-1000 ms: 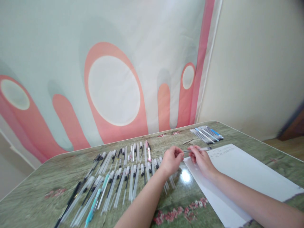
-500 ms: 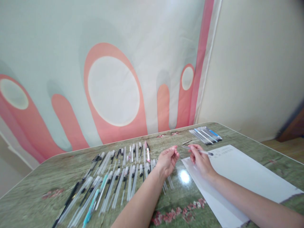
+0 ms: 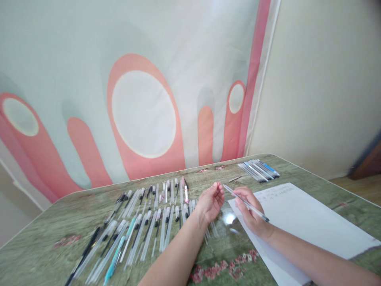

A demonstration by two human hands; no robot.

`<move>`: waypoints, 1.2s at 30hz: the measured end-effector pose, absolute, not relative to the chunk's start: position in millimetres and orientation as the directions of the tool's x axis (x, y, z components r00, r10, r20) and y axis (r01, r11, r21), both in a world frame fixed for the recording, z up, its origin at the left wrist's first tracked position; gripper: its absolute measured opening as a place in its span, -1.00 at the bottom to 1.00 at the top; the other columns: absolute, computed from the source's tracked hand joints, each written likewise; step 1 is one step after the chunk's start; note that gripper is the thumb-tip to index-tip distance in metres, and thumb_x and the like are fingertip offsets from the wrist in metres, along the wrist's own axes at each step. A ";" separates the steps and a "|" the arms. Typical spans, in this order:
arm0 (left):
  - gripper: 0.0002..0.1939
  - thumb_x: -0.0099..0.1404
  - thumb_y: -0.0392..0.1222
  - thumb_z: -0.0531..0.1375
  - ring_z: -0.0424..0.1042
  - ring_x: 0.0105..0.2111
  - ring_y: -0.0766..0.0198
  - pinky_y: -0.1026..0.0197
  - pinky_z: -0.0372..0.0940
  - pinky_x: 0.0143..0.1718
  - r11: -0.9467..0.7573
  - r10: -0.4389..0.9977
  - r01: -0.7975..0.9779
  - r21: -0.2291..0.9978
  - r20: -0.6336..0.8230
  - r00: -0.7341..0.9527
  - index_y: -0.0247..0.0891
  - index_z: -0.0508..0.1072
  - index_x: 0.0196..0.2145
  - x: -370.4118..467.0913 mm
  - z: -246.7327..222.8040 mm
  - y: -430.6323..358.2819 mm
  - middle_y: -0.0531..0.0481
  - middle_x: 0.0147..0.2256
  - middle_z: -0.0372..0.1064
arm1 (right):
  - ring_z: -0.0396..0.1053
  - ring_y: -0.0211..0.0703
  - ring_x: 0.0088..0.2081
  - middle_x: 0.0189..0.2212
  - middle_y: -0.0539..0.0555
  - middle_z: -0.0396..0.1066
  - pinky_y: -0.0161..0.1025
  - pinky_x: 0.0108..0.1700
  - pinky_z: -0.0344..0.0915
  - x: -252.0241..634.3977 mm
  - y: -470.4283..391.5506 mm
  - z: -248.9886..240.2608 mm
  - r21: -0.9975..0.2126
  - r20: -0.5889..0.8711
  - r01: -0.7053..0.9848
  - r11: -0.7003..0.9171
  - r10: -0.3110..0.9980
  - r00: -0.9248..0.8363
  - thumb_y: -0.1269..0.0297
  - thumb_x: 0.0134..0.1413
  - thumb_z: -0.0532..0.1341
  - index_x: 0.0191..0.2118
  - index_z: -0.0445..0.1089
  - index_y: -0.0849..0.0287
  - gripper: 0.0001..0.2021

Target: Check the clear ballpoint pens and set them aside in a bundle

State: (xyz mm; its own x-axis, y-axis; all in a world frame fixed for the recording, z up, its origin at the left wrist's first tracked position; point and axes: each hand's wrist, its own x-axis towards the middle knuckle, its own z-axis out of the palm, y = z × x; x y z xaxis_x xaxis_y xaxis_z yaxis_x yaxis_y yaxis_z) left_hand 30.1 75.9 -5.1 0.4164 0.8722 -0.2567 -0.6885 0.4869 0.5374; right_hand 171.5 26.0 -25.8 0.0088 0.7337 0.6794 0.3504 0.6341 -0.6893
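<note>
My right hand (image 3: 250, 207) is closed around a clear-barrelled pen (image 3: 249, 205), its dark end toward the lower right and its tip pointing at my left hand. The left hand (image 3: 212, 201) is raised over the table with fingertips pinched together; what they hold, if anything, is too small to make out. A narrow gap separates the pen tip from those fingers. Beneath the right forearm lies a white sheet of paper (image 3: 300, 226) with rows of faint handwriting near its far edge.
Several pen parts, with clear barrels, caps and refills (image 3: 145, 222), lie in two rows on the left of the green marbled table (image 3: 38, 242). A group of pens (image 3: 258, 171) rests at the back right. A printed curtain (image 3: 190, 71) hangs behind.
The pen has shifted in my right hand, its tip now steeper and nearer my left fingers. My left hand stays almost in place.
</note>
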 end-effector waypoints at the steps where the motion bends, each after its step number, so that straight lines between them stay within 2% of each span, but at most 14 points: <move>1: -0.89 0.13 -0.29 0.20 0.37 -0.50 0.45 0.40 0.28 -0.47 0.493 0.868 -0.688 0.533 -0.251 0.428 -0.37 0.41 -0.34 30.0 -5.6 75.7 0.04 -0.47 0.38 | 0.28 -0.12 -0.21 -0.25 0.11 0.25 -0.15 -0.17 0.26 171.6 25.7 -25.1 -0.657 0.704 0.371 0.656 0.710 -0.011 0.30 0.12 0.03 -0.15 0.22 0.12 -0.83; 5: -0.88 0.11 -0.30 0.21 0.37 -0.49 0.43 0.38 0.28 -0.44 0.524 0.850 -0.695 0.493 -0.254 0.461 -0.35 0.40 -0.33 30.3 -7.7 75.9 0.03 -0.47 0.37 | 0.27 -0.08 -0.17 -0.24 0.12 0.27 -0.10 -0.12 0.23 172.9 25.5 -21.2 -0.538 0.771 0.459 0.707 0.633 -0.071 0.38 0.09 0.04 -0.16 0.25 0.13 -0.82; 10: -0.92 0.14 -0.34 0.19 0.27 -0.61 0.52 0.47 0.19 -0.58 0.527 0.850 -0.731 0.434 -0.248 0.465 -0.36 0.38 -0.35 32.0 -9.3 77.3 0.05 -0.52 0.31 | 0.26 -0.08 -0.15 -0.22 0.13 0.26 -0.08 -0.10 0.24 173.8 26.8 -21.5 -0.456 0.794 0.502 0.735 0.591 -0.143 0.43 0.08 0.03 -0.10 0.26 0.13 -0.75; 15: -0.93 0.16 -0.39 0.15 0.26 -0.60 0.54 0.50 0.23 -0.54 0.517 0.855 -0.748 0.416 -0.217 0.471 -0.39 0.37 -0.33 32.9 -10.5 77.8 0.05 -0.52 0.28 | 0.26 -0.08 -0.14 -0.20 0.13 0.26 -0.07 -0.10 0.26 172.3 27.3 -22.4 -0.466 0.775 0.510 0.723 0.612 -0.159 0.41 0.10 0.03 -0.07 0.25 0.09 -0.73; 36: -0.98 0.17 -0.39 0.15 0.29 -0.60 0.54 0.47 0.28 -0.50 0.535 0.845 -0.728 0.428 -0.257 0.469 -0.40 0.36 -0.38 31.7 -12.1 77.2 0.02 -0.48 0.33 | 0.26 -0.09 -0.16 -0.23 0.12 0.26 -0.09 -0.12 0.27 171.7 26.4 -20.4 -0.501 0.761 0.494 0.711 0.634 -0.140 0.40 0.11 0.02 -0.08 0.24 0.08 -0.74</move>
State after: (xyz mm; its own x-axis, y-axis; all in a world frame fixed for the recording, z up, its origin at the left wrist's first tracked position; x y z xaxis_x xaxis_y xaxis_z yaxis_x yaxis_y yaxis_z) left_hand 31.7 77.2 -12.1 0.4691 0.8450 -0.2567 -0.7284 0.5346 0.4285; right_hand 171.7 26.4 -20.4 -0.1399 0.6339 0.7607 0.4937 0.7106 -0.5014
